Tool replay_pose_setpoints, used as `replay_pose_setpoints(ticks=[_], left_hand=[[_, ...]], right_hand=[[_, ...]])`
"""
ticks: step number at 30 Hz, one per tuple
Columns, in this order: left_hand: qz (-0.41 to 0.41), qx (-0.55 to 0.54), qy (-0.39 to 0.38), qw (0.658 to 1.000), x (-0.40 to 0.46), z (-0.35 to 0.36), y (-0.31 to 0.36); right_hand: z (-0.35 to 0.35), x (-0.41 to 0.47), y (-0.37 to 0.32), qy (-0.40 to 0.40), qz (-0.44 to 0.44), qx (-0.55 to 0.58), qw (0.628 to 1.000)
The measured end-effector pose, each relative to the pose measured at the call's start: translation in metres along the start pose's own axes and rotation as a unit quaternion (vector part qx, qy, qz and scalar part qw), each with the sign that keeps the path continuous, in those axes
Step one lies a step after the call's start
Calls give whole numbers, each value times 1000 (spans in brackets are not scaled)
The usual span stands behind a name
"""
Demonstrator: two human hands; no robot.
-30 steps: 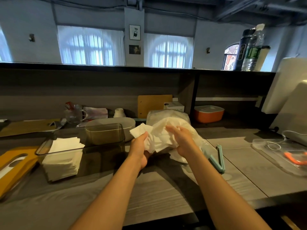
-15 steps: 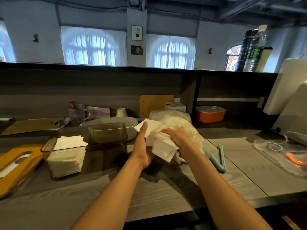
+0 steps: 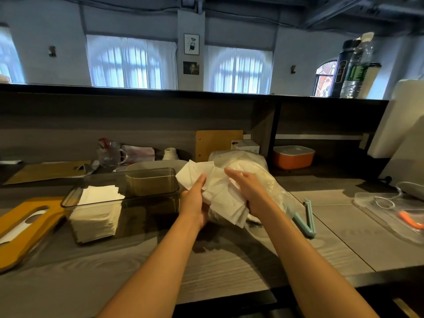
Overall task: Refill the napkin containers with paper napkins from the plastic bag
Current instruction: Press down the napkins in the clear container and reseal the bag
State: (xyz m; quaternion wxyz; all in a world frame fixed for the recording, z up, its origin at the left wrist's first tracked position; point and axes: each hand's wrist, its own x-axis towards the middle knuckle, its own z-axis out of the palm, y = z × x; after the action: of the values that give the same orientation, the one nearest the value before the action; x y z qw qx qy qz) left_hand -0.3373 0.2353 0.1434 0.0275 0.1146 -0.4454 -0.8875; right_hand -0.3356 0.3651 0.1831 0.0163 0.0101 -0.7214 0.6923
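Observation:
A loose bundle of white paper napkins (image 3: 218,191) is held between both hands in front of the clear plastic bag (image 3: 250,168), which lies on the counter. My left hand (image 3: 192,203) grips the bundle from the left and underneath. My right hand (image 3: 250,191) grips it from the right, fingers over the top. The smoky transparent napkin container (image 3: 151,198) stands just left of my left hand; a stack of napkins (image 3: 96,210) fills its left end and its right part holds none.
An orange wooden lid (image 3: 25,226) with a slot lies at the far left. A teal bag clip (image 3: 306,218) lies right of the bag. A clear tray (image 3: 390,216) with an orange item sits at the right. A glass mug (image 3: 110,154) and an orange box (image 3: 293,157) stand at the back.
Both hands have gathered the napkin bundle closer together in front of the bag. My right hand has shifted from the bundle's front to its right side and top.

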Motion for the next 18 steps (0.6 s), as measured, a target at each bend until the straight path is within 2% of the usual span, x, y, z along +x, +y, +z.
replay_pose_setpoints(ticks=[4,6,8,14,17,18], left_hand=[[23,0,50,998,1,0,-2],[31,2,50,998,0,1,-2],[41,25,38,998,-2,2,-2],[65,93,49,992,-5,3,-4],[61,109,65,990,-7,4,-1],[53,103,46,992,-7,4,-1]], right_hand=[[-9,-1,-5,40,-84,29,995],[-9,0,-3,49,-122,-36,991],[-7,1,2,24,-151,-127,980],[0,2,8,-31,-121,-285,950],[0,5,12,-20,-130,-240,962],[-1,5,13,-7,-125,-219,968]])
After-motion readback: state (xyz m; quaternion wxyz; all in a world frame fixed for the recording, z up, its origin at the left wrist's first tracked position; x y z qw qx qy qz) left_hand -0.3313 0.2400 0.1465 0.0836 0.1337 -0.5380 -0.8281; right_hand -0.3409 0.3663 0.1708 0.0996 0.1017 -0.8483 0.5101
